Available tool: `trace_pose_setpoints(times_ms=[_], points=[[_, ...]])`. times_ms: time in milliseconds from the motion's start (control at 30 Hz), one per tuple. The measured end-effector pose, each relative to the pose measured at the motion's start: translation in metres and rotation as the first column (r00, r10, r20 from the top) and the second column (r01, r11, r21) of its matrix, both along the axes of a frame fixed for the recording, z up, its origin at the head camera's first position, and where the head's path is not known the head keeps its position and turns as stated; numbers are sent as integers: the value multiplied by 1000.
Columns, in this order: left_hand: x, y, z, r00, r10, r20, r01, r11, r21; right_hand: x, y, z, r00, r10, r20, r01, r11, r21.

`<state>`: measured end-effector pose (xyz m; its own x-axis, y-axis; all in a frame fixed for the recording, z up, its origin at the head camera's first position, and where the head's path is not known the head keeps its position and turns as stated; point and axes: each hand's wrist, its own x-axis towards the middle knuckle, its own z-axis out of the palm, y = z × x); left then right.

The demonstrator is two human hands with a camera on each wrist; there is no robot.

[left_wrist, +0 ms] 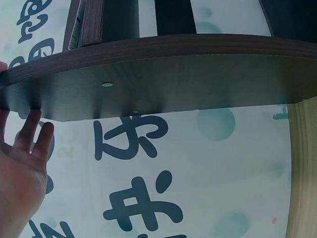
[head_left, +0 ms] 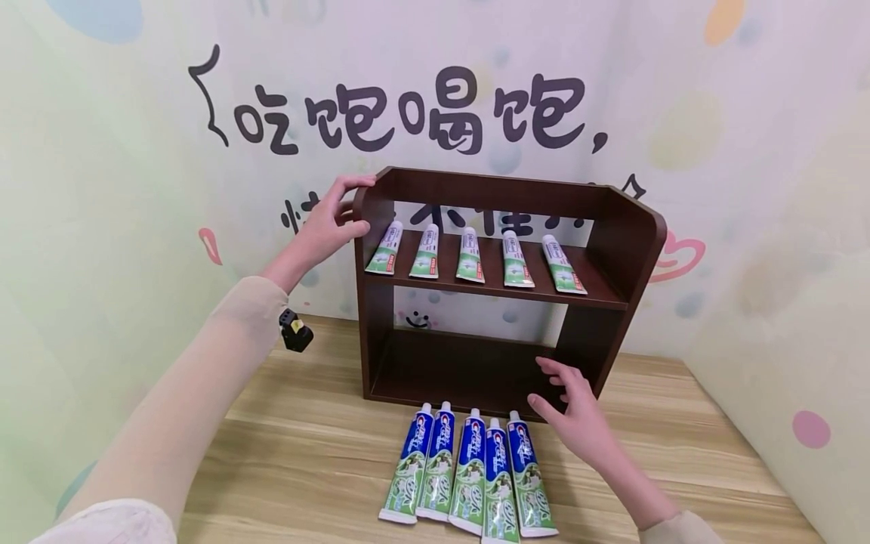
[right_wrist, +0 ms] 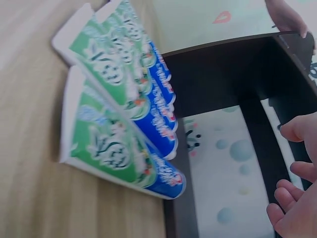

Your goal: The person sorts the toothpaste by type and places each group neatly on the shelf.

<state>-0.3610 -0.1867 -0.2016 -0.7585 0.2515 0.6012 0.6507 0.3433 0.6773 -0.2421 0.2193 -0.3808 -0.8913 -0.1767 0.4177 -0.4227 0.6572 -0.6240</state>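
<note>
A dark brown two-tier shelf rack (head_left: 496,189) stands on the table. At its upper left corner my left hand (head_left: 326,227) holds the side panel, thumb by the front edge and a finger over the top. The left wrist view shows more fingers (left_wrist: 30,131) against the panel's outer face. My right hand (head_left: 574,412), fingers loosely bent with nothing in them, hovers before the lower tier's right side. Several blue-and-green Crest toothpaste tubes (head_left: 469,472) lie side by side in front of the rack, caps towards it. Small white-and-green toothpaste tubes (head_left: 470,257) line the upper tier.
The wood-grain table (head_left: 299,446) carries the rack near a printed back wall (head_left: 285,45) with large black characters. Side walls rise at left and right. A small black device (head_left: 295,332) sits at the left wrist.
</note>
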Motion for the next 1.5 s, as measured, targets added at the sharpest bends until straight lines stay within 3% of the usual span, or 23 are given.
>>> trace_pose_setpoints(times_ms=[433,900,1300,1500], points=[[28,8,12,1000,-11,13,11,1000,0,-1,1,-32,998,-17,61,15,999,30],[26,8,12,1000,-15,18,15,1000,7,5,1,-44,982,-24,185,10,997,77],[26,8,11,1000,-9,10,9,1000,4,9,1,-51,960,-22,278,-29,983,181],[25,8,11,1000,-9,0,9,1000,4,10,2,-54,957,-19,289,-43,977,207]])
